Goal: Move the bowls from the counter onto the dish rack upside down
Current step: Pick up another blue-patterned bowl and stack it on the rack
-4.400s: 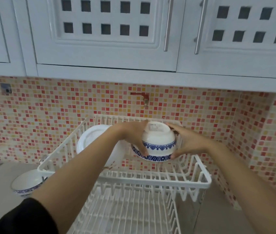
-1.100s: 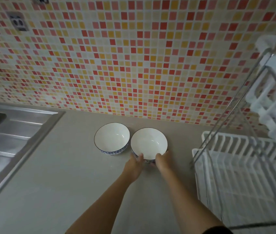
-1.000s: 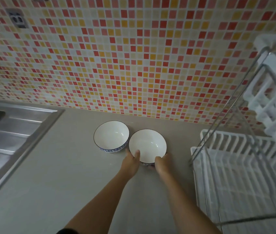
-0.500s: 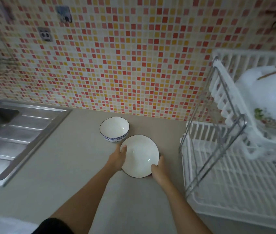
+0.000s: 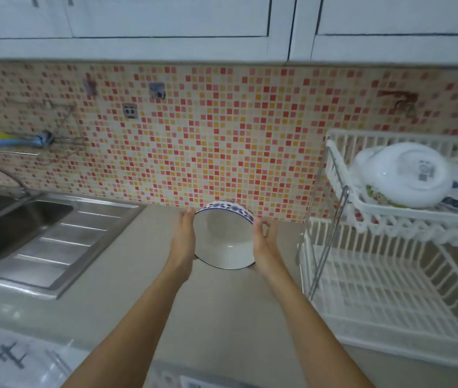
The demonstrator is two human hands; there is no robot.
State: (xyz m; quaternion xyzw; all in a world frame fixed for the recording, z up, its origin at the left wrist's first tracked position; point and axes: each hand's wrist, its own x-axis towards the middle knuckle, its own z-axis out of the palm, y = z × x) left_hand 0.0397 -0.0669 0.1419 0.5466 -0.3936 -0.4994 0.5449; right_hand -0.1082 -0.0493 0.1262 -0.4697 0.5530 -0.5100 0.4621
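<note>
The grey bench fills the middle of the frame, with the sink at the left. The white dish rack stands at the right, and its top shelf already has upside-down bowls on it. A moment ago the bowl sat flat on the bench; now it is lifted and tipped, so its open side faces us. That likely means it is on its way to the rack. The left hand and right hand press its two sides and hold it. The other bowl is hidden behind it. The rack's right edge is cut off
</note>
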